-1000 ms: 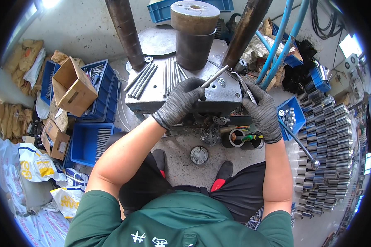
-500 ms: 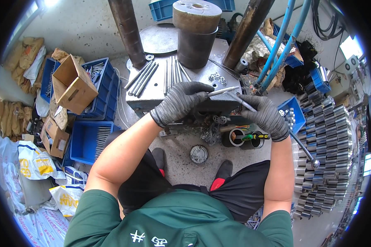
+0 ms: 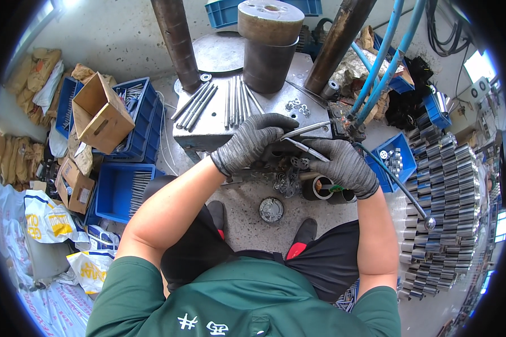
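Observation:
In front of the metal bench [image 3: 197, 128], my left hand [image 3: 254, 140], in a grey knit glove, is closed on a slim metal rod [image 3: 312, 128] that points right. My right hand [image 3: 346, 167], gloved alike, grips a second metal rod [image 3: 305, 147], its narrow end up against the left hand's fingertips. The two rods form a narrow V; whether they touch I cannot tell. Behind the hands, several loose rods [image 3: 197, 105] lie on the bench left of a thick steel cylinder [image 3: 269, 64]. Small metal rings [image 3: 298, 106] rest at its right.
A ball-ended lever [image 3: 399, 182] slants out right of my right hand. Beyond it stand a blue bin [image 3: 407, 168] of small parts and stacked shiny metal tubes [image 3: 444, 208]. Blue crates [image 3: 109, 194] and a cardboard box [image 3: 102, 115] are at left. A round tin [image 3: 271, 210] sits between my feet.
My right hand has moved left and slightly down, bringing its rod's end to my left fingertips and uncovering more of the lever. The left hand has shifted slightly right.

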Demonstrator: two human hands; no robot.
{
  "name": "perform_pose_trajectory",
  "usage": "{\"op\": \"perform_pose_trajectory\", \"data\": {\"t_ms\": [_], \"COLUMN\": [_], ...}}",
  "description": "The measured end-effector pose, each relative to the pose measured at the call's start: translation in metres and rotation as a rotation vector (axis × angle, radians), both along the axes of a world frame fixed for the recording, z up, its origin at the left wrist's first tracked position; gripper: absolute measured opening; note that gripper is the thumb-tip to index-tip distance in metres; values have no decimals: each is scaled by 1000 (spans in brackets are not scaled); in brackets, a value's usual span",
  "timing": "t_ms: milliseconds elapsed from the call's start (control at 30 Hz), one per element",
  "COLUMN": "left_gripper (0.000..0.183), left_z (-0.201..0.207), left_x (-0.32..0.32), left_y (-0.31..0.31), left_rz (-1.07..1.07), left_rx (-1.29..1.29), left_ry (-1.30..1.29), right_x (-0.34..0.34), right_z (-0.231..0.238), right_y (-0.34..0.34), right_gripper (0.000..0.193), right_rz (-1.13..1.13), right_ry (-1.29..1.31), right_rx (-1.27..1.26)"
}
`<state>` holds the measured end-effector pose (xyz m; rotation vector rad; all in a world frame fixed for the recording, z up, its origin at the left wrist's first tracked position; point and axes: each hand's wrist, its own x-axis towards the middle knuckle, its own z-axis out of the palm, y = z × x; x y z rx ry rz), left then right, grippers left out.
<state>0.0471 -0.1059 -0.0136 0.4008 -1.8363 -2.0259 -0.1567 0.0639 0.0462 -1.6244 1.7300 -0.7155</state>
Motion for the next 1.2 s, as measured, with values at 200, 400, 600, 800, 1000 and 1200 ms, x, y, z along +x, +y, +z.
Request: {"op": "perform_pose_trajectory", "data": {"t_ms": [200, 400, 600, 800, 1000, 1200], "left_gripper": [48, 55, 53, 45, 49, 70], "left_z": [14, -4, -19, -12, -14, -2], "left_x": [5, -3, -4, -9, -1, 8], "left_y": [2, -1, -10, -14, -20, -34], "left_rz": [-46, -55, -120, -234, -53, 39], "left_rx": [172, 472, 691, 938, 942, 682], "left_ry": [-65, 129, 209, 311, 297, 360], "right_x": [-1, 1, 5, 7, 21, 10], "right_z": [-10, -10, -14, -47, -46, -45], "right_y": [-2, -5, -8, -9, -5, -25], "right_gripper": [50, 53, 52, 59, 49, 45], "right_rz": [20, 37, -8, -1, -49, -64], "right_ry": [-74, -56, -120, 322, -774, 259], "right_rx": [9, -40, 59, -325, 227, -125]}}
